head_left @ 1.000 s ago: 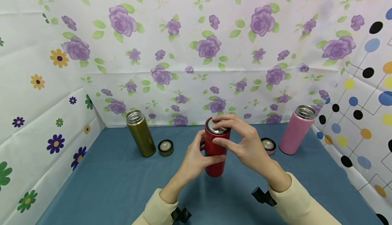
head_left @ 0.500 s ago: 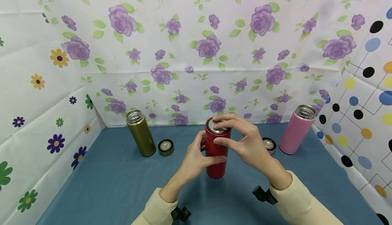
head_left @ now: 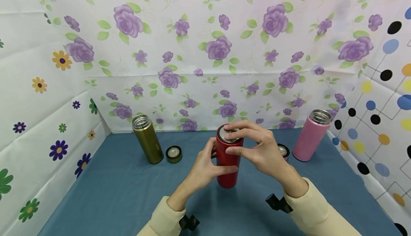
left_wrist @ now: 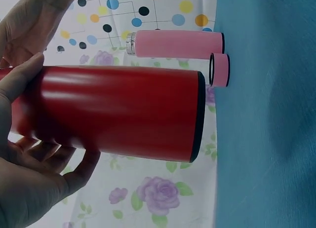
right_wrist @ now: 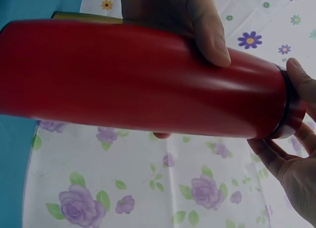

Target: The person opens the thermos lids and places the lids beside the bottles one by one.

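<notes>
A red vacuum flask (head_left: 227,179) with a silver-topped lid (head_left: 226,136) stands nearly upright at mid-table, held in both hands. My left hand (head_left: 205,163) wraps round its body, thumb across the front. From above, my right hand (head_left: 257,148) grips the lid, its thumb at the near side and fingers over the top. In the right wrist view a dark seam separates the red lid rim (right_wrist: 294,112) from the body. The flask's black base (left_wrist: 199,117) shows a little apart from the blue cloth in the left wrist view.
An uncapped olive-gold flask (head_left: 148,141) stands at the left with its upturned lid (head_left: 173,154) beside it. At the right stands an uncapped pink flask (head_left: 311,138); its lid (head_left: 283,151) is partly behind my right hand. Blue cloth (head_left: 128,200) covers the table, with patterned sheets around.
The red flask has shifted slightly right and toward me, both hands moving along with it. The right hand has tilted a little on the lid. The other flasks stay put.
</notes>
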{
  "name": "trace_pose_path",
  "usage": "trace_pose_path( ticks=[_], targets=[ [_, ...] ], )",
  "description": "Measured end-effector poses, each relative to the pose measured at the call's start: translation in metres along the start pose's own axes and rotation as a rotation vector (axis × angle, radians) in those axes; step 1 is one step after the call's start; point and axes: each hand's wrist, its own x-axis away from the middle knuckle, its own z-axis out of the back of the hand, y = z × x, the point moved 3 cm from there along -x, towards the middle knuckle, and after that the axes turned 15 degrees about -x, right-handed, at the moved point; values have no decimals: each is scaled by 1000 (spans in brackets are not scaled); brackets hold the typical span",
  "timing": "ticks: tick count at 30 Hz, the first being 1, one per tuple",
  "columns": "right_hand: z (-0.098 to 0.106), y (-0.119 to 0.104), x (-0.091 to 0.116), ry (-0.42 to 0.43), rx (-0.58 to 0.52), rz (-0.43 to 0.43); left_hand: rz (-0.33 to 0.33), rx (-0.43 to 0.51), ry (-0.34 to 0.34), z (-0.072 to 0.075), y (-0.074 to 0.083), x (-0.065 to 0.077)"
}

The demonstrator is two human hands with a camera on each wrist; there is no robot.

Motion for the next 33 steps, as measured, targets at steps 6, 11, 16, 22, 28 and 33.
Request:
trace_pose_path(
  ticks=[6, 11, 16, 22, 28, 33],
  targets=[
    [3, -1, 1, -37, -102, 36, -38, 22, -50, 1, 0, 0],
    [10, -7, 0, -139, -320, 55, -96, 96, -169, 2, 6, 4],
    [16, -9, -1, -191, -336, -19, -49, 74, -147, 4, 11, 6],
    [11, -6, 1, -169, -79, -128, 17, 33, -21, 5, 7, 5],
    [-3, -7, 2, -48, 188, -46, 17, 24, 46, 4, 6, 3],
    [-10, -7, 2, -31, 298, -21, 29, 20, 59, 2, 4, 2]
  ],
)
